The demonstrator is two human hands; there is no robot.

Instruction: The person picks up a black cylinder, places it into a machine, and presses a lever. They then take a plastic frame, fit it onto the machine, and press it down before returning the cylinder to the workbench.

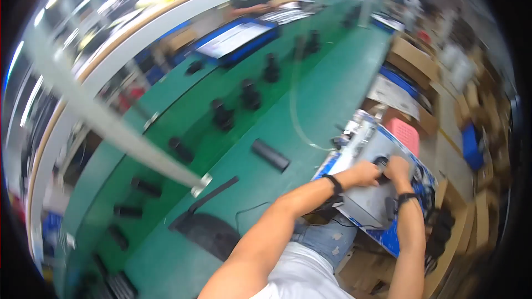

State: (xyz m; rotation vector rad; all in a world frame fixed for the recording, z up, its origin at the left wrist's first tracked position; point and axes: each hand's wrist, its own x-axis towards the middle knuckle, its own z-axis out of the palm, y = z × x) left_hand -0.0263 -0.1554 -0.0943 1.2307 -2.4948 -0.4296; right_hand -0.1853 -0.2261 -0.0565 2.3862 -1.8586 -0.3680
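From the head camera, both hands meet over a blue tray (411,231) lined with a grey sheet at the right end of the green counter (310,105). The left hand (363,174) and the right hand (398,167) are curled together around a small black part (381,162) resting on the grey sheet; how tightly each grips it I cannot tell. A black band sits on each wrist. A black cylinder (270,155) lies on the counter to the left, well apart. A pink basket (404,134) stands just behind the tray.
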